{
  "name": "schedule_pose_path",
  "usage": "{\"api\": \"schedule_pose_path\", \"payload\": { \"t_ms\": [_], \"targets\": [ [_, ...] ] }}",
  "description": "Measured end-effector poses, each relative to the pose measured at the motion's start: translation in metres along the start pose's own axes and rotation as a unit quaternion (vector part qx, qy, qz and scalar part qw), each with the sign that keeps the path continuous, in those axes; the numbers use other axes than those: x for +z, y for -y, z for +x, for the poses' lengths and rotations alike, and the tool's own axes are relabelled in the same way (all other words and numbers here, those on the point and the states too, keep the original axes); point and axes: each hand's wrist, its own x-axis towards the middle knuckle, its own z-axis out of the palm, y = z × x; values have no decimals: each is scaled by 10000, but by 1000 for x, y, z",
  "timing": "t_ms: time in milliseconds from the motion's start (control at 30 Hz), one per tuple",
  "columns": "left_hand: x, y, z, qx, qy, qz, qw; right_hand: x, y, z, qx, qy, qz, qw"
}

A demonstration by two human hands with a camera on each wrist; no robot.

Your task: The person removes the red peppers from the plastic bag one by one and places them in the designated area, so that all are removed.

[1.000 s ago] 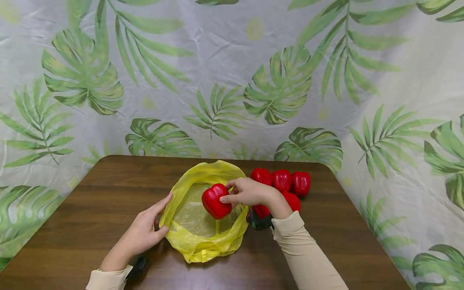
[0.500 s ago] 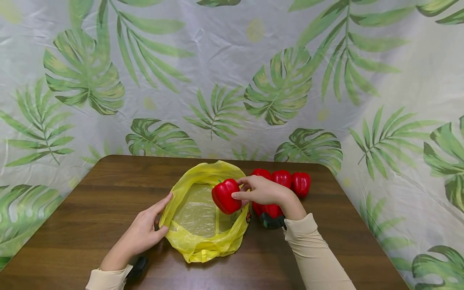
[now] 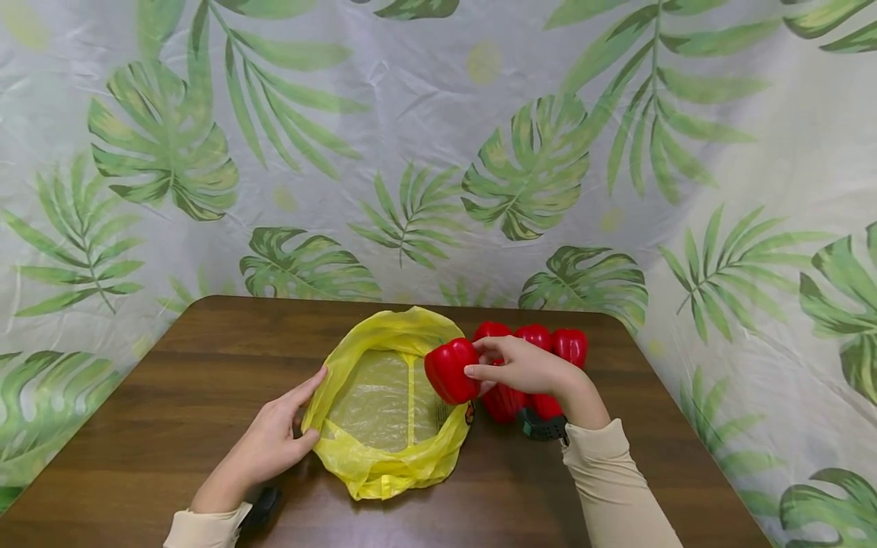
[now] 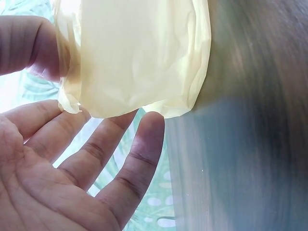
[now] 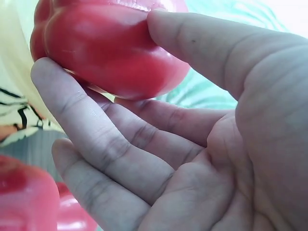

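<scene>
Beside the yellow plastic bag (image 3: 380, 468), my left hand (image 3: 263, 445) rests on its left side with fingers extended. In the left wrist view the thumb and fingertips touch the bag's thin wall (image 4: 134, 57). My right hand (image 3: 521, 369) holds a red bell pepper (image 3: 450, 371) between thumb and fingers, over the bag's right rim. The right wrist view shows the thumb on one side of that pepper (image 5: 106, 48) and fingers on the other. The bag stands with its mouth spread wide; its inner bottom is visible.
Several more red bell peppers (image 3: 570, 346) sit to the right of the bag, partly hidden by the right hand and wrist. The brown wooden table (image 3: 205, 365) carries everything. A leaf-patterned cloth (image 3: 411, 152) hangs behind it.
My right hand has moved right with the red bell pepper, from over the bag's opening to its right rim. The left hand stays in place at the bag.
</scene>
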Motion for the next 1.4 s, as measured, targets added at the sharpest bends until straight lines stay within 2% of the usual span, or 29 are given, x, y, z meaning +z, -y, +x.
{"api": "schedule_pose_path", "payload": {
  "t_ms": [233, 533, 633, 933, 1233, 1400],
  "targets": [
    [3, 1, 0, -24, 39, 10, 10000, -9, -14, -16, -74, -168, 78, 9998],
    [1, -1, 0, -101, 67, 19, 9999, -24, -34, -40, 222, -375, 165, 9989],
    [1, -1, 0, -111, 101, -4, 9999, -30, -41, -47, 176, -392, 216, 9988],
    [-1, 1, 1, -38, -6, 104, 9999, -42, -56, -68, 213, -617, 221, 9976],
    [-4, 1, 1, -25, -33, 141, 9999, -51, -74, -84, 458, -821, 70, 9955],
    [-4, 1, 1, -59, 5, 177, 9998, -54, -87, -90, 507, -937, 242, 9940]
  ]
}}
